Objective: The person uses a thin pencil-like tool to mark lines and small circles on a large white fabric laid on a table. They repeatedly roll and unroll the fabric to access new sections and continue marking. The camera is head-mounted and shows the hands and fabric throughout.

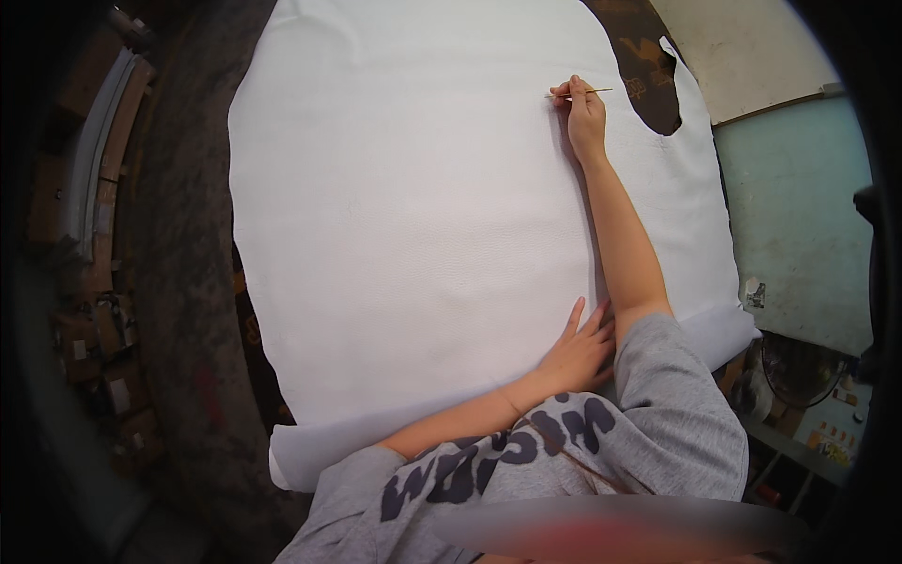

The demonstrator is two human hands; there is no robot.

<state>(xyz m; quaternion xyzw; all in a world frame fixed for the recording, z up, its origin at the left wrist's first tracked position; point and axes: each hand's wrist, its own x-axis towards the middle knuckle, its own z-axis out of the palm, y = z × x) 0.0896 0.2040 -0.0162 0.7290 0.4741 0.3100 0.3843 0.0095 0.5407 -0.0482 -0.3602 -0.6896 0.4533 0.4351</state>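
Observation:
A large white leather hide (395,188) with a fine grain and an uneven outline lies spread over a dark table. My right hand (584,117) reaches far across it and pinches a thin, yellowish pen-like stick (597,90), held almost level just above or on the surface; whether its tip touches I cannot tell. Close to my body, my left hand (578,355) lies flat on the hide with its fingers spread, near my right elbow. At the near edge the hide curls over into a loose roll (310,449).
A dark printed cover (648,85) shows through a notch at the hide's far right. Pale green and cream panels (799,207) stand to the right, with a compartmented shelf (799,475) of small items below. Boxes (122,376) line the left, beyond a dark floor (178,282).

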